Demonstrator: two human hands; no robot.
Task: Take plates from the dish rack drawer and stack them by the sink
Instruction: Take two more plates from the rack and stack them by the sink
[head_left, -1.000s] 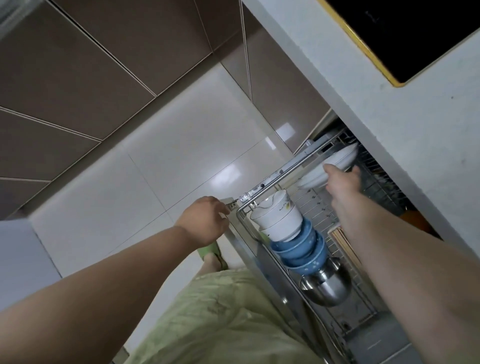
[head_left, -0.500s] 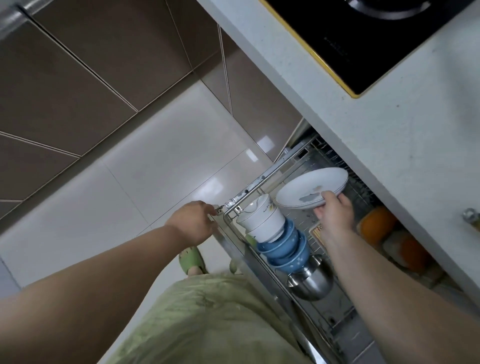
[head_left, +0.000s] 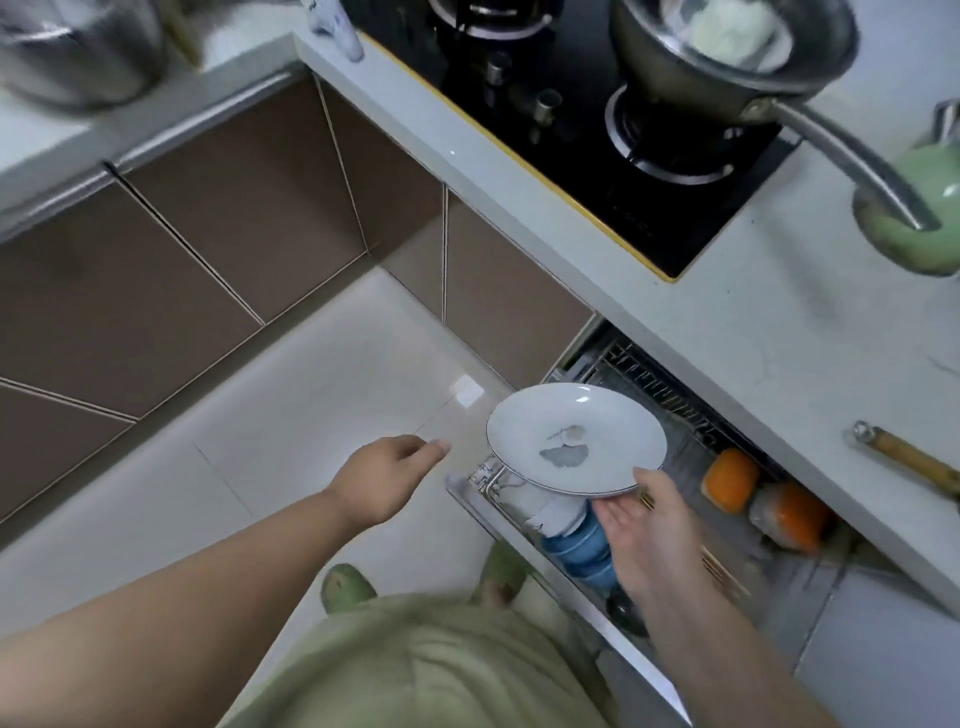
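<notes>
Above stacked bowls (head_left: 574, 545), right hand (head_left: 644, 525) fingers grip plate (head_left: 574, 439); left hand (head_left: 387, 475) loosely open.

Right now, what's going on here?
A person stands at an open dish rack drawer under the counter. The right hand holds a white plate by its near rim, lifted clear above the drawer and roughly level. The left hand is empty, out over the floor beside the drawer front. Stacked blue bowls remain in the drawer. No sink or plate stack is in view, so nothing has been set down yet as far as this shows.
</notes>
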